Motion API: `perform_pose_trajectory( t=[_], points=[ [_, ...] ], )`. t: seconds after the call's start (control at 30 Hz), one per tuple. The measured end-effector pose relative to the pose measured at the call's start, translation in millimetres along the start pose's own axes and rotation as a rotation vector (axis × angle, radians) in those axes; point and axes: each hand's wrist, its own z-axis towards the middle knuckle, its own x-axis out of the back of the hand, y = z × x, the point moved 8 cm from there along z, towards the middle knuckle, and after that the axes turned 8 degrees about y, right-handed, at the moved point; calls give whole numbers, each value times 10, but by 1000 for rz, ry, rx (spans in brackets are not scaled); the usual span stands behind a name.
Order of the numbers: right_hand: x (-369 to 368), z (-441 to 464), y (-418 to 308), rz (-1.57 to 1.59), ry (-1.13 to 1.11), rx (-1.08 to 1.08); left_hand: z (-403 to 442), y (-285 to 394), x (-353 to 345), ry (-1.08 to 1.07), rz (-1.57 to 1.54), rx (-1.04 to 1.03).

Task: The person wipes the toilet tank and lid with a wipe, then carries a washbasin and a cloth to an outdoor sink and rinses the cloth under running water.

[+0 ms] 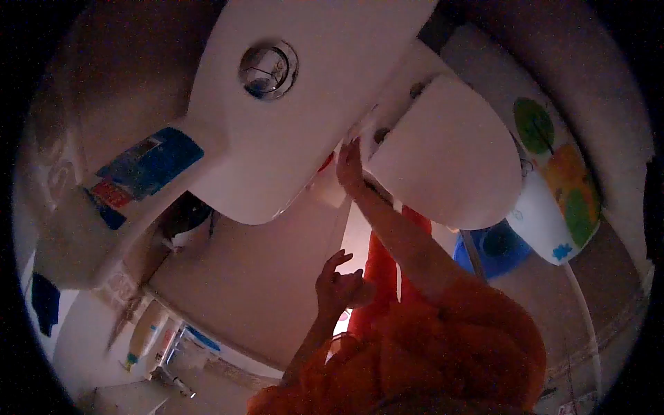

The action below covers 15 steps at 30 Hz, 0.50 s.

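Note:
My right hand (349, 171) reaches into the narrow gap between the white cistern (242, 152) and the closed white toilet lid (449, 152). Its fingertips are dim and partly hidden by the cistern's edge, so what they grip, if anything, does not show. Beside that hand, a small red item (326, 163) and a pale object (326, 190) are too dark to name. Lower down, my left hand (339, 285) hovers in front of my orange clothing (429, 339). Its fingers are loosely bent and apart, with nothing visible in them.
A round metal flush button (270, 70) sits on the cistern. Left of it lies a blue packet (155, 162). A blue tub (494, 249) stands beyond the lid, near a white item with tree pictures (553, 187). Bottles (145, 337) and a tap (173, 380) are lower left.

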Motion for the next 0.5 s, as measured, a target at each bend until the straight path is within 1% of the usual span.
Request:
perform_pose_trajectory(
  t=[0.03,0.07,0.13,0.17,0.23,0.27,0.3,0.37,0.4,0.47,0.5],
  points=[
    [-213,-237,41,-327,-172,137,7,-47,20,5,-34,-37],
    [-348,-380,54,-822,-385,299,26,-63,39,10,-68,-76],
    [-292,-401,143,-1228,-435,394,23,-108,130,53,-79,-123],
    [152,-165,-295,-1135,-274,325,17,-128,173,72,-84,-146],
    [710,453,-513,-181,336,285,19,-205,208,42,-108,-30],
    [640,675,-550,-586,162,195,18,-250,213,27,-121,28],
    [561,777,-463,-983,-28,96,7,-275,232,40,-123,4],
    [313,741,-208,-787,250,196,8,-287,206,65,-127,-56],
    [175,619,-26,-682,387,242,-1,-340,187,56,-150,-20],
    [-252,190,453,-47,222,37,-40,-419,185,41,-198,59],
    [-445,-191,632,264,134,-75,-64,-313,194,26,-125,4]
  ],
)
